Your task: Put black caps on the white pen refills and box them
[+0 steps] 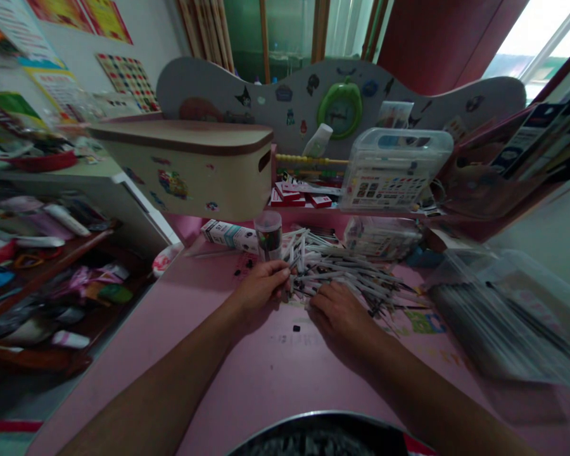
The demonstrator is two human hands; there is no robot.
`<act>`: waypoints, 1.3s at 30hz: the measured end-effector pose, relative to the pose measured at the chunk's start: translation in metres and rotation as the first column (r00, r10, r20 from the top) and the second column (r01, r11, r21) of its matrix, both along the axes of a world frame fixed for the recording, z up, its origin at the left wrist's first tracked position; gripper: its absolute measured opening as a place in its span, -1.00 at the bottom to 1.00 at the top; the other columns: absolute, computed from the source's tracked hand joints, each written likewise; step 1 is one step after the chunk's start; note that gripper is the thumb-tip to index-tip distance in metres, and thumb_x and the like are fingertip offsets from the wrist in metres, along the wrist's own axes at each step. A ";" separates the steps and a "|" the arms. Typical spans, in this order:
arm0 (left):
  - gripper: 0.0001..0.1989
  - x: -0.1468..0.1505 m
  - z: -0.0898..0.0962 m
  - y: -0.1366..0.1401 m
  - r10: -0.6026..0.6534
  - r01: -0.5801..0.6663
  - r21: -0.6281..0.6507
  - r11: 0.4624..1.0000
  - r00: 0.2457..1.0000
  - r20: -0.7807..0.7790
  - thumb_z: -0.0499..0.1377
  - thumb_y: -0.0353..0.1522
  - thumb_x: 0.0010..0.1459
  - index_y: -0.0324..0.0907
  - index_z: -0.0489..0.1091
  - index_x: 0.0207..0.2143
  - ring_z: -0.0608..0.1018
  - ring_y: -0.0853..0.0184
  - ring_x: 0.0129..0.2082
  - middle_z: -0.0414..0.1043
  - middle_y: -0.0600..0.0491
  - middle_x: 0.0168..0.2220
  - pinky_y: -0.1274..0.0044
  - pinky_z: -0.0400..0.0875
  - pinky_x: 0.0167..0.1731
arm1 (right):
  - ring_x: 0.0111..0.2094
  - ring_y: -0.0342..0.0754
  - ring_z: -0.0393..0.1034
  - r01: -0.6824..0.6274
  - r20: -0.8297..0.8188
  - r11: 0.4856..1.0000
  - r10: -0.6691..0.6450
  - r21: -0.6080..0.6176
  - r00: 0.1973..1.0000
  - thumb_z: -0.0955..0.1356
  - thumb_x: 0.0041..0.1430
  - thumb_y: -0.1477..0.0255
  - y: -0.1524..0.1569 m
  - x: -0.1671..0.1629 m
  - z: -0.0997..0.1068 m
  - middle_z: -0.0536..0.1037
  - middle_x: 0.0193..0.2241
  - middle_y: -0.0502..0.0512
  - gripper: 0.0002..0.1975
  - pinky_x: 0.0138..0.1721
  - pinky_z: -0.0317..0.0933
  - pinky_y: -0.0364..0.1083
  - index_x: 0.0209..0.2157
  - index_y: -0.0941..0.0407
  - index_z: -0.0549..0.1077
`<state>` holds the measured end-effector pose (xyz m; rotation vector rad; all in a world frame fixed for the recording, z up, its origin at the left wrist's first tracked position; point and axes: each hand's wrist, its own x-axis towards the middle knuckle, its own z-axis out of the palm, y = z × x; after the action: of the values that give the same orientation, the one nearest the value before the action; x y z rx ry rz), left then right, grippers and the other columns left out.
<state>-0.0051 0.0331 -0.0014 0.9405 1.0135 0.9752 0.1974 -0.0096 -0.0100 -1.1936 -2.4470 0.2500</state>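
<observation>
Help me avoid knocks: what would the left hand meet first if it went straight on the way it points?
Most likely the loose pile of slim, grey-white pen-like sticks, just beyond the left hand; depth is unclear, so it might pass slightly above some of them.

Around the pile of pens (pixel 356 269) on your desk (pixel 161 316), the cup (pixel 268 237) stands at ten o'clock with a carton (pixel 228 235) left of it; your tub (pixel 517 259) sits at four and your bowl (pixel 323 415) at six. On the shelf (pixel 318 218) behind, a storage box (pixel 190 168) is at ten, a case (pixel 394 171) at one.
</observation>
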 end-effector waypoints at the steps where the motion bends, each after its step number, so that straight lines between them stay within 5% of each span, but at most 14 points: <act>1: -0.78 0.001 0.001 0.000 -0.009 0.009 0.003 1.000 1.000 0.001 0.30 -0.28 0.05 -0.25 0.47 -0.31 0.26 0.54 -0.68 0.35 0.16 -0.57 0.65 0.03 -0.68 | -0.22 -0.02 0.25 -0.002 -0.013 1.000 0.002 -0.006 1.000 0.33 0.34 0.47 0.000 0.001 0.000 0.47 -0.32 0.08 -0.85 -0.16 0.09 -0.04 -0.36 0.13 0.45; 7: -0.85 0.006 0.003 -0.008 -0.055 0.054 0.039 0.998 0.998 0.040 0.30 -0.36 0.01 -0.22 0.44 -0.34 0.34 0.49 -0.56 0.35 0.16 -0.52 0.62 0.17 -0.52 | -0.19 0.00 0.24 0.042 -0.052 0.999 -0.043 -0.028 0.998 0.36 0.22 0.58 0.000 0.004 0.001 0.46 -0.28 0.10 -0.93 -0.12 0.12 -0.03 -0.29 0.14 0.45; 11: -0.89 0.009 0.004 -0.015 -0.090 0.103 0.108 0.989 0.989 -0.115 0.26 -0.45 -0.02 -0.20 0.45 -0.36 0.40 0.39 -0.44 0.38 0.13 -0.46 0.57 0.24 -0.41 | -0.12 0.03 0.23 0.074 -0.010 0.996 -0.075 -0.045 0.997 0.36 0.17 0.59 -0.001 0.002 0.001 0.45 -0.21 0.12 -0.84 -0.06 0.12 -0.01 -0.21 0.12 0.47; 15: -0.99 0.013 0.007 -0.023 -0.122 0.171 0.141 0.975 0.945 -0.303 0.21 -0.42 0.00 -0.17 0.44 -0.45 0.37 0.34 -0.45 0.36 0.12 -0.49 0.56 0.23 -0.44 | -0.14 0.03 0.23 0.081 -0.012 0.995 -0.082 -0.050 0.997 0.34 0.15 0.61 -0.001 0.001 0.000 0.43 -0.25 0.12 -0.87 -0.10 0.12 -0.02 -0.28 0.13 0.45; 23: -0.93 0.016 0.012 -0.032 -0.255 0.312 0.082 0.946 0.878 -0.405 0.17 -0.46 -0.04 -0.15 0.44 -0.48 0.27 0.41 -0.62 0.29 0.18 -0.60 0.57 0.06 -0.62 | -0.20 0.00 0.24 0.040 -0.124 0.993 -0.054 -0.115 0.991 0.32 0.14 0.66 0.001 0.003 -0.001 0.46 -0.30 0.06 -0.82 -0.18 0.08 -0.06 -0.25 0.12 0.41; 28: -0.94 0.017 0.009 -0.032 -0.253 0.279 0.020 0.960 0.899 -0.358 0.17 -0.48 -0.08 -0.16 0.39 -0.51 0.23 0.44 -0.65 0.25 0.20 -0.62 0.59 0.02 -0.65 | -0.19 -0.01 0.26 0.044 -0.255 0.988 -0.082 -0.149 0.963 0.33 0.09 0.67 -0.003 0.002 0.005 0.44 -0.27 0.07 -0.76 -0.18 0.12 -0.07 -0.22 0.11 0.42; 34: -0.86 0.023 -0.001 -0.029 -0.142 0.142 -0.017 0.990 0.990 -0.020 0.25 -0.49 -0.08 -0.20 0.42 -0.38 0.40 0.40 -0.47 0.37 0.13 -0.46 0.58 0.25 -0.45 | -0.15 -0.01 0.30 0.076 -0.306 0.984 -0.124 -0.163 0.944 0.33 0.08 0.63 -0.001 0.003 0.012 0.47 -0.21 0.10 -0.67 -0.12 0.18 -0.04 -0.10 0.10 0.46; 37: -0.88 0.022 -0.004 -0.028 -0.114 0.118 0.022 0.993 0.984 -0.136 0.27 -0.47 -0.04 -0.18 0.41 -0.38 0.39 0.39 -0.47 0.34 0.14 -0.47 0.58 0.24 -0.49 | -0.19 -0.01 0.31 0.084 -0.411 0.967 -0.181 -0.242 0.893 0.32 0.03 0.64 0.008 0.010 0.009 0.49 -0.23 0.11 -0.57 -0.13 0.21 -0.02 -0.05 0.10 0.52; 39: -0.90 0.021 -0.003 -0.029 -0.117 0.144 0.084 0.986 0.958 -0.262 0.28 -0.45 -0.03 -0.18 0.44 -0.38 0.39 0.38 -0.45 0.36 0.11 -0.44 0.58 0.24 -0.50 | -0.25 -0.03 0.32 0.011 -0.573 0.913 -0.266 -0.408 0.775 0.34 0.03 0.59 0.013 0.015 0.005 0.50 -0.25 0.11 -0.60 -0.21 0.24 -0.05 -0.07 0.09 0.55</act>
<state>0.0159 0.0044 -0.0040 1.2275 1.1094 0.8135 0.2125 0.0036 -0.0054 -1.1914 -1.7542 0.9574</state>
